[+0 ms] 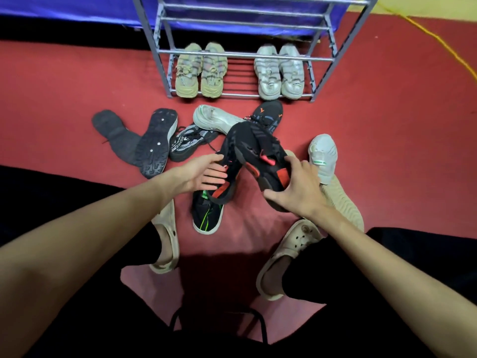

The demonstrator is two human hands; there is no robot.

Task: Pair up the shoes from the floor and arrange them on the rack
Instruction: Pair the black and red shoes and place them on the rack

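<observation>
Right hand (299, 187) grip holds black-red shoe (260, 161) | left hand (204, 174) grip wide, touching it

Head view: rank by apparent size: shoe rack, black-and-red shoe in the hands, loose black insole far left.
1. Shoe rack, clearly largest, though cropped at the top.
2. Black-and-red shoe.
3. Black insole.
The shoe is lifted nearer the camera, so 2 versus 3 is unsure.
</observation>
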